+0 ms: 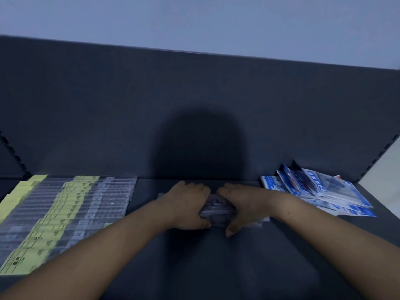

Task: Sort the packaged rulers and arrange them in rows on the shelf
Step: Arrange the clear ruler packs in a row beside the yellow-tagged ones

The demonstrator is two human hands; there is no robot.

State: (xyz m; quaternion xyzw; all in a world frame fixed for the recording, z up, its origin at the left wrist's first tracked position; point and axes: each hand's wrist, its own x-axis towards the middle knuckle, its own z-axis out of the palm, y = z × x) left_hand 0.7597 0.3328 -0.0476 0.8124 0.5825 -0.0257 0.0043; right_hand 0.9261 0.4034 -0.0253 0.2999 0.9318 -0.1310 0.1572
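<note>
Squaring up a bundle of clear packaged rulers [216, 210] at the middle of the dark shelf [216, 267], resting on it or just above it; too blurred to tell which. Gripping it from both ends: with the left hand [188, 204], fingers [194, 188] curled over the far edge and thumb tucked at the near one; with the right hand [240, 206], likewise wrapped round, thumb pointing down at the near edge. Sitting between two other lots: to the left, well apart, laid rows of packs [65, 211] with yellow labels and clear sleeves, overlapped like tiles; to the right, against the back panel [194, 94], a loose heap of blue-and-white packets [320, 191], fanned out and unsorted. Judging from that, partway through the sorting step: gathering like with like and evening the edges before laying out. Next, probably, starting a fresh row in the bare strip beside the yellow-labelled rows. Calls for loosening one hand, sliding packs off one at a time, and setting long edges parallel to the laid rows with even overlaps. Slippery-looking sleeves, so a firm pinch advisable until each pack is flat on the shelf.
</note>
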